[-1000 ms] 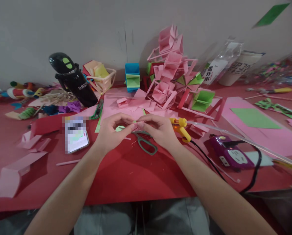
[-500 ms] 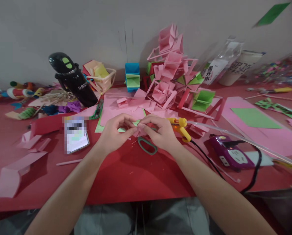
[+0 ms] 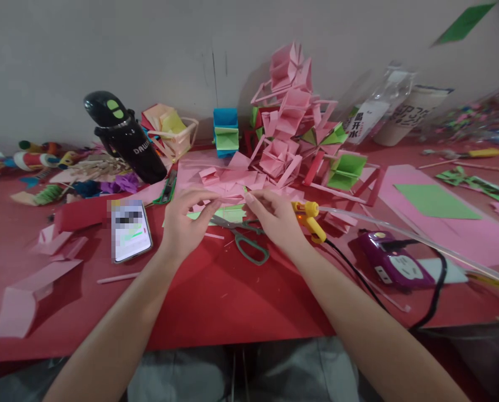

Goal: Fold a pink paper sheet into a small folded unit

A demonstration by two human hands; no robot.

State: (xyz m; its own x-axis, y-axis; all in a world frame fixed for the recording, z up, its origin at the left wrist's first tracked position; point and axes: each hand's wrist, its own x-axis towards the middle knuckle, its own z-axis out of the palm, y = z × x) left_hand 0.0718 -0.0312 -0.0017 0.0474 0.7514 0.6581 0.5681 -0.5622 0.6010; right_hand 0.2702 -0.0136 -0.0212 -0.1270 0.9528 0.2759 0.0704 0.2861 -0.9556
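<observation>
My left hand (image 3: 187, 222) is closed in a pinch on a small folded piece of pink paper (image 3: 233, 199) above the middle of the table. My right hand (image 3: 278, 219) is closed at the paper's other end, thumb and forefinger together; the fingertips partly hide what they grip. Below the hands lies a pair of scissors (image 3: 252, 250) with dark green handles. Light green paper (image 3: 230, 213) lies under the blades. Just right of my right hand rests a yellow hot glue gun (image 3: 315, 229) with a clear glue stick in its back.
Folded pink paper shapes (image 3: 291, 111) are piled against the wall. A phone (image 3: 132, 231) and a black bottle (image 3: 134, 145) stand to the left. On the right are a purple power socket (image 3: 394, 262), its cable and pink sheets (image 3: 404, 190). A utility knife (image 3: 166, 187) lies behind my left hand.
My hands have moved slightly apart and up, away from the table's front edge. The pink paper now shows between them, and more of the scissors is uncovered.
</observation>
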